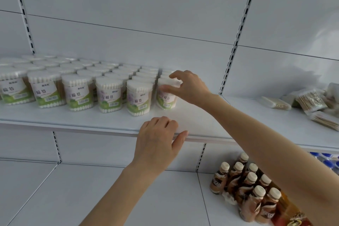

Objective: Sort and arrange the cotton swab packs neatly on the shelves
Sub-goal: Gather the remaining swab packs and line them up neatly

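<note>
Six tub columns (pixel 77 86) lined up left; right hand (pixel 190 86) grips the end tub (pixel 166 97), left hand (pixel 157 139) rests empty, loosely curled, on shelf (pixel 73 124); bagged packs (pixel 310 102) right unsorted.

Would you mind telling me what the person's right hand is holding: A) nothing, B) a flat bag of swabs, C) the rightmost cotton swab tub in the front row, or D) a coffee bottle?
C: the right hand pinches the rightmost cotton swab tub of the front row between thumb and fingers.
</note>
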Demonstrator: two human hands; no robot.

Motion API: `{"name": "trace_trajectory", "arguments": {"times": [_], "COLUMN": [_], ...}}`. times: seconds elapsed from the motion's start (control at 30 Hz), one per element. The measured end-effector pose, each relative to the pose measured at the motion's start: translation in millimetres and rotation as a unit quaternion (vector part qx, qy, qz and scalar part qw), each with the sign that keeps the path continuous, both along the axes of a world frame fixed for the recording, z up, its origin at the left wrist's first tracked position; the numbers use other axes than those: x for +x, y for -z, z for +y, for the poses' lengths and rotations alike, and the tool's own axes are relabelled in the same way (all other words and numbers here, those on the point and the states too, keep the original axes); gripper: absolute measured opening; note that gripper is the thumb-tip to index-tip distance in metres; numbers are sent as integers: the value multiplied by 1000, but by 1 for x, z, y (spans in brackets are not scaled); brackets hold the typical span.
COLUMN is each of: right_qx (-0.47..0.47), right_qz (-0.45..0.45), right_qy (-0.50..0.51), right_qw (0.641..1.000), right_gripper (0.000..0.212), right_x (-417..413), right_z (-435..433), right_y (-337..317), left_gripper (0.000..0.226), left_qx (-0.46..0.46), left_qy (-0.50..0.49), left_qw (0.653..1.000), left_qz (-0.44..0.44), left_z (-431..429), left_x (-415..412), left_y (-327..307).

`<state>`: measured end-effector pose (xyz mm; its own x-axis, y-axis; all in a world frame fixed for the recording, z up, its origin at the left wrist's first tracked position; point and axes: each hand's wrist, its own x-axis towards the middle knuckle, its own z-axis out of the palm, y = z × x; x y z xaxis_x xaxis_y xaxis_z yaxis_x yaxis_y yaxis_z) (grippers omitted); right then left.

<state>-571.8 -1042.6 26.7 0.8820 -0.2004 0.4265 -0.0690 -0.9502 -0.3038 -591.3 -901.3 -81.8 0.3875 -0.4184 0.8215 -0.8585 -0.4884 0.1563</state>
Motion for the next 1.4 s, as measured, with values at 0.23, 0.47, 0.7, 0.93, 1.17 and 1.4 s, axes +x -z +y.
{"name": "trace_trajectory", "arguments": {"times": [0.23, 0.47, 0.7, 0.93, 1.17, 1.4], "right_qx": [55, 39, 28, -26, 7, 165], "right_qz": [-41, -9, 42, 62, 40, -103], "right_qy": [38, 133, 208, 251, 215, 42], "right_qw": [997, 990, 977, 966, 976, 980], "right_gripper": [33, 36, 37, 49, 44, 25], "right_x": [-19, -82, -132, -175, -177, -207], "right_z": [-71, -192, -325, -395, -426, -395], "right_y": [4, 17, 4, -10, -4, -24], "left_gripper": [39, 41, 43, 33, 43, 71], "left_qx": [3, 35, 67, 77, 56, -13], "left_qy": [40, 85, 109, 115, 104, 138], "left_qw": [999, 996, 991, 988, 983, 954], "left_qz": [17, 7, 30, 63, 140, 266], "left_z": [-21, -109, -202, -278, -313, -343], "left_x": [-12, -46, -79, -110, -120, -114], "left_y": [-18, -41, -52, -61, -65, -84]}}
